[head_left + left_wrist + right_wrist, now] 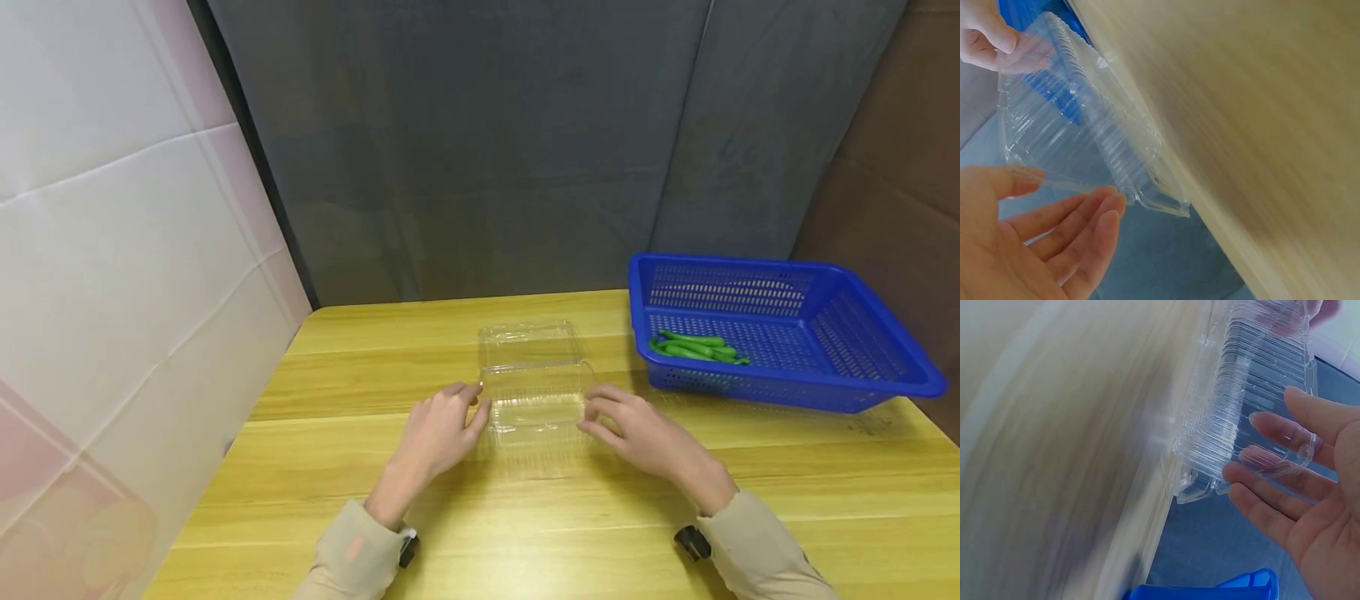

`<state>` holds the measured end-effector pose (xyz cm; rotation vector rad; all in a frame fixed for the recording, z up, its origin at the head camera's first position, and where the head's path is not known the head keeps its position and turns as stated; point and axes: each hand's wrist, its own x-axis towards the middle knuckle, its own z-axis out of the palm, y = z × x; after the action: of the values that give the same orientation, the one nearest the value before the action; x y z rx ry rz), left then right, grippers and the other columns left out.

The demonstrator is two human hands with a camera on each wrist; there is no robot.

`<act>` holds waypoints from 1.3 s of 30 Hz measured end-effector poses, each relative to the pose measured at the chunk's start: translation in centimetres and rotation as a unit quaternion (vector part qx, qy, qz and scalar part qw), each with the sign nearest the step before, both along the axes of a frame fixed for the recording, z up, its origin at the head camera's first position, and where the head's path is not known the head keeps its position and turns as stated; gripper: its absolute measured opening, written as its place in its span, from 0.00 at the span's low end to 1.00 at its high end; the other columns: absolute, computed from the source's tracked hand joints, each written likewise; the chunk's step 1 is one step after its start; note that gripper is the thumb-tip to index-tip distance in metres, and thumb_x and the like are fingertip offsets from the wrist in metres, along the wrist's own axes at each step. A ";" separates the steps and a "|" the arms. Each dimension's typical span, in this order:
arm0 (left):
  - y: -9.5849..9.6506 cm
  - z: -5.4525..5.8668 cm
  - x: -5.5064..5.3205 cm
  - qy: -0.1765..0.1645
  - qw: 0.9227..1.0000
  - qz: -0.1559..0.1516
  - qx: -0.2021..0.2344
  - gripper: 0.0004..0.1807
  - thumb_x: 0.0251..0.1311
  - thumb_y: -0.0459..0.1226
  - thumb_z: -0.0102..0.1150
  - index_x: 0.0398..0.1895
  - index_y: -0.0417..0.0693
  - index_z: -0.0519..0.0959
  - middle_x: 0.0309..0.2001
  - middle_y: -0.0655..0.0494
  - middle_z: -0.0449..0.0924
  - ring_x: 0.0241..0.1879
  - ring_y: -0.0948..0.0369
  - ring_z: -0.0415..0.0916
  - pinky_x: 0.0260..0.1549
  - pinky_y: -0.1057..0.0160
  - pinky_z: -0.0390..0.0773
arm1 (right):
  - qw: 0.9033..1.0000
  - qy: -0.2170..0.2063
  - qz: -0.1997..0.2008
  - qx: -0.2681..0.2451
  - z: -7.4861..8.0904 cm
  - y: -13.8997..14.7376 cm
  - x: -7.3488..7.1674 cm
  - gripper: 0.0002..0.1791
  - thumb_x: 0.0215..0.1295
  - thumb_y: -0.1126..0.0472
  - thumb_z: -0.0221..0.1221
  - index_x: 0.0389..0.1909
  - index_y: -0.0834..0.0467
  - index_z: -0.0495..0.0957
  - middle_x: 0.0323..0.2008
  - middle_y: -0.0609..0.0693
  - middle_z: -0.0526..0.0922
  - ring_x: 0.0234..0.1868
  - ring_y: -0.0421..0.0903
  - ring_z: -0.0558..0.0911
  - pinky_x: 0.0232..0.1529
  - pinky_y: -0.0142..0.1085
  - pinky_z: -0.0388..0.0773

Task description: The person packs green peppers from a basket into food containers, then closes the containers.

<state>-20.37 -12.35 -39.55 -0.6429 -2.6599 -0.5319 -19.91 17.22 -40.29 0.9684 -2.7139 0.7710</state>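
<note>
A clear plastic clamshell box (536, 408) stands on the wooden table with its lid (528, 346) folded back, away from me. My left hand (442, 427) is at the box's left end, thumb and fingers spread along the side. In the left wrist view the fingertips (1109, 203) reach the rim near the hinge. My right hand (641, 432) is at the opposite end. Its loosely extended fingers (1272, 503) lie against the clear wall in the right wrist view. Nothing shows inside the box.
A blue perforated plastic basket (787, 393) stands to the right on the table (525, 533). Several green chili peppers (697, 347) lie in its left part. A dark grey cloth (480, 167) hangs behind the table, and a pale panel (150, 275) stands at the left.
</note>
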 end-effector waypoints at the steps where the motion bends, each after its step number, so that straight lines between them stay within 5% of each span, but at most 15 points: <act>1: 0.0 0.0 0.0 -0.002 1.000 0.000 0.005 0.17 0.70 0.40 0.58 0.49 0.33 0.83 0.42 0.42 0.86 0.25 0.54 0.83 0.13 0.72 0.73 | 1.000 0.001 0.001 -0.001 0.0 0.0 0.0 0.07 0.73 0.57 0.60 0.38 0.57 0.83 0.58 0.66 0.78 0.59 0.63 0.79 0.60 0.51 0.80; 13: 0.4 0.0 -0.1 -0.042 0.997 0.031 0.049 0.14 0.67 0.35 0.59 0.48 0.31 0.83 0.36 0.46 0.85 0.14 0.68 0.63 0.08 0.73 0.65 | 1.000 0.014 0.011 -0.008 -0.4 -0.1 0.1 0.06 0.73 0.59 0.61 0.37 0.57 0.83 0.57 0.65 0.79 0.58 0.62 0.80 0.60 0.50 0.80; 29: 0.8 0.1 -0.1 -0.072 0.992 0.075 0.070 0.14 0.65 0.32 0.61 0.47 0.28 0.82 0.29 0.46 0.83 0.12 0.67 0.61 0.06 0.74 0.60 | 1.000 0.007 0.014 0.002 -0.7 -0.4 0.2 0.05 0.73 0.59 0.61 0.37 0.56 0.83 0.58 0.64 0.79 0.58 0.61 0.80 0.60 0.49 0.81; 39: 0.8 0.3 -0.4 -0.102 0.987 0.077 0.102 0.13 0.64 0.29 0.60 0.46 0.25 0.81 0.13 0.58 0.69 0.09 0.69 0.54 0.06 0.76 0.53 | 1.000 0.007 0.015 0.013 -0.9 -0.5 0.1 0.05 0.72 0.59 0.62 0.37 0.55 0.83 0.58 0.63 0.79 0.58 0.60 0.80 0.59 0.48 0.81</act>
<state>-20.75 -11.53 -39.29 -0.3347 -2.7619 -0.8502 -19.81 16.69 -41.14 1.0185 -2.7088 0.7340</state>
